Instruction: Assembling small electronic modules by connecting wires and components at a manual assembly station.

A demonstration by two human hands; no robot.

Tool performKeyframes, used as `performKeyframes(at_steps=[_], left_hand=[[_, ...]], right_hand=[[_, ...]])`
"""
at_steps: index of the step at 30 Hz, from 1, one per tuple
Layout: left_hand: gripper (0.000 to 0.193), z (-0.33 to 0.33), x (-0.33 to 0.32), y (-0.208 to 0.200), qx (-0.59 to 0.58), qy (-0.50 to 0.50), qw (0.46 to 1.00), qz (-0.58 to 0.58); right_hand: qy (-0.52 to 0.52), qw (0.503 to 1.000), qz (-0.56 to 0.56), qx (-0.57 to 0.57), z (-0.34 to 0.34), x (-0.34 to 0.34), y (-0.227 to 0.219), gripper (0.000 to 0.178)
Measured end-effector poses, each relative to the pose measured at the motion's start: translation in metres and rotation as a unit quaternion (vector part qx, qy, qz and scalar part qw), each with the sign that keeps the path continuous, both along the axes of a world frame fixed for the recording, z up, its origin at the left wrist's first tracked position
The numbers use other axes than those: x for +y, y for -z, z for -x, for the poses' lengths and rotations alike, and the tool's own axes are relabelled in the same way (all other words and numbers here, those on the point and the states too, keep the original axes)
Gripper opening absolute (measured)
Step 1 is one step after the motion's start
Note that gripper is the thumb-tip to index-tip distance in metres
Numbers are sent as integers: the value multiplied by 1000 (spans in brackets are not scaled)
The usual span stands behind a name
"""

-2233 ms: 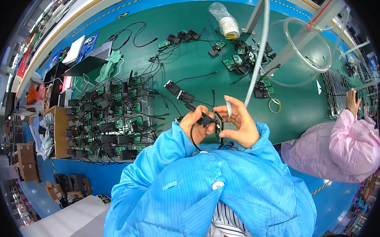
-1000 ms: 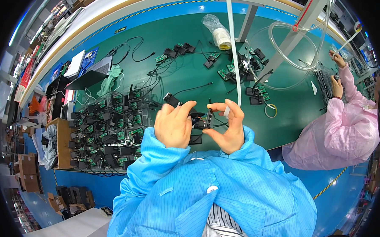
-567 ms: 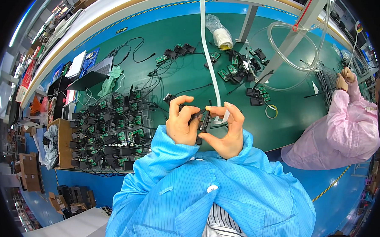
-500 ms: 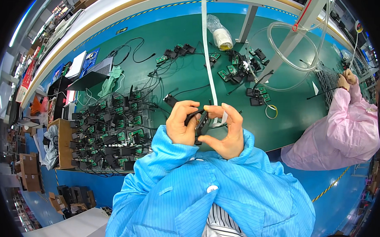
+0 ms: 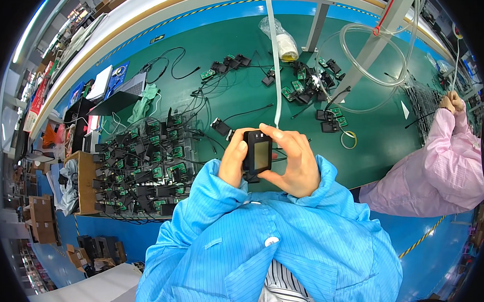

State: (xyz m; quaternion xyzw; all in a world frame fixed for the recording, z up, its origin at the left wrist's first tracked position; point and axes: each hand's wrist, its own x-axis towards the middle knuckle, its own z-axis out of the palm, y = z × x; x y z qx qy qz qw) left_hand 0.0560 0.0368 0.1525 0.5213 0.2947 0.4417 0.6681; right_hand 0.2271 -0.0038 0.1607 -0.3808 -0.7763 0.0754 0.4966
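A small black device with a grey screen (image 5: 261,156) is held upright between my two hands, its screen facing up toward me. My left hand (image 5: 232,165) is closed along its left edge. From the right, my right hand (image 5: 297,163) pinches it, with the index finger at the top corner and the thumb at the lower one. Just beyond my left hand lies a black module with a cable (image 5: 219,127). A white strap (image 5: 274,58) hangs down to behind my right fingers, where its lower end is hidden.
On the left stands a tray crowded with black housings and green circuit boards (image 5: 140,166). More board assemblies (image 5: 304,86) lie scattered on the green tabletop (image 5: 240,102). A bubble-wrapped roll (image 5: 286,45) stands near a post. At right, a person in a pink sleeve (image 5: 441,126) works.
The device has turned from edge-on so that its screen now shows. My right fingers have closed onto its corners, and the view has shifted slightly.
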Motion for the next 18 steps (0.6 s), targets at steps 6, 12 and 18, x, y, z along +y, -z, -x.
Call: performKeyframes(at_steps=[6,12,18], left_hand=[[35,-15,-7,6,3,-60,996,-62],[35,-8,-11,-9,-1,-48,998,-29],[35,4,-14,-9,-58,23,993,101]], right_hand=[[79,994,-16,-77,10,-2,4,89],[32,975,124,180,-3,-6,-14,76],[-10,999,39,-34,-44,9,-9,64]])
